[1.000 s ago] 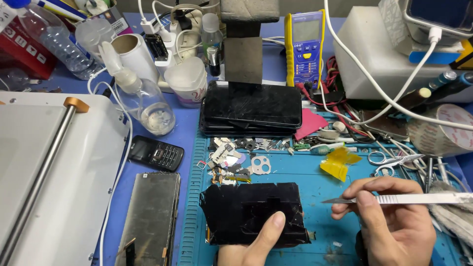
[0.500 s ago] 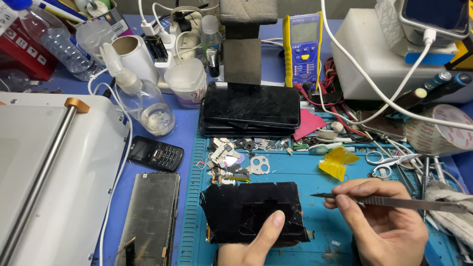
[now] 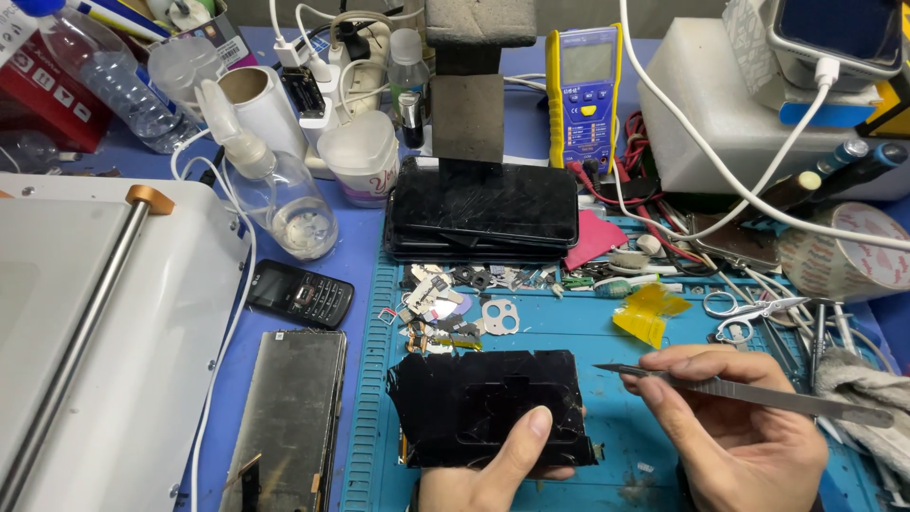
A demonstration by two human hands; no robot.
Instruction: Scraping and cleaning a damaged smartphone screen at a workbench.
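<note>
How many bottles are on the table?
3: a clear plastic bottle lying at the far left, a clear spray bottle beside the white machine, and a small bottle by the power strip. Clutter may hide more.

the right hand [image 3: 749, 431] has shifted the thin flat metal blade tool [image 3: 749, 393] it pinches: a second ago the tool lay level with its tip well out from the black rectangular phone panel [image 3: 488, 408], and now the tip has dipped and crept leftward, close to the panel's right edge, just out from the left hand [image 3: 498, 469] thumb's grip.
</note>
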